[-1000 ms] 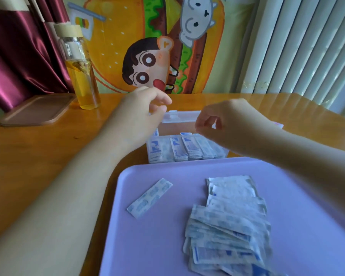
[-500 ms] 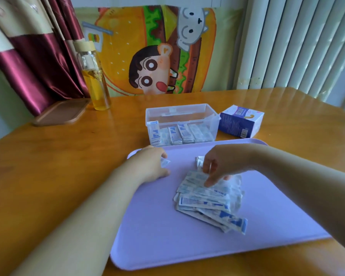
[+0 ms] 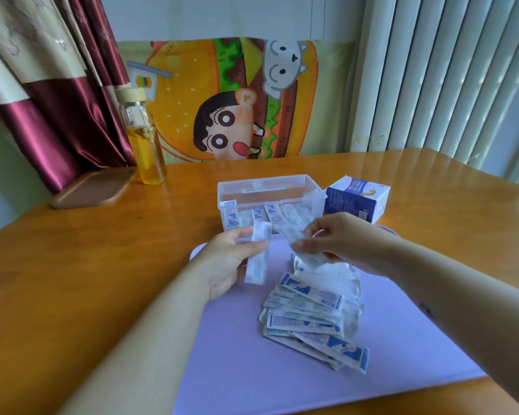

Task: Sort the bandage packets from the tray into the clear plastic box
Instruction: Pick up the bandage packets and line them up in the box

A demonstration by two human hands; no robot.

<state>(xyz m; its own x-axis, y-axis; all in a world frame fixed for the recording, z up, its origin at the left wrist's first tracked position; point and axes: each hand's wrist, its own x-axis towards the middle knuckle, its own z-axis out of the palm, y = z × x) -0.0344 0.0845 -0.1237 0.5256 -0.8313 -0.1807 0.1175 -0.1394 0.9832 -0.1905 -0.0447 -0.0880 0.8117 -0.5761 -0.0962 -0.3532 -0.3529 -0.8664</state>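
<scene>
One bandage packet (image 3: 258,256) is held upright between the thumb and fingers of the left hand (image 3: 228,262) above the far part of the lilac tray (image 3: 252,369), and a second packet (image 3: 300,244), tilted, is pinched by the right hand (image 3: 342,241) just beside it. A loose pile of packets (image 3: 309,319) is seen lying on the tray near the right hand. A row of packets (image 3: 261,217) is stood against the near wall of the clear plastic box (image 3: 270,190), placed on the worktop (image 3: 102,265) just beyond the tray, with a carton (image 3: 357,199) to its right.
</scene>
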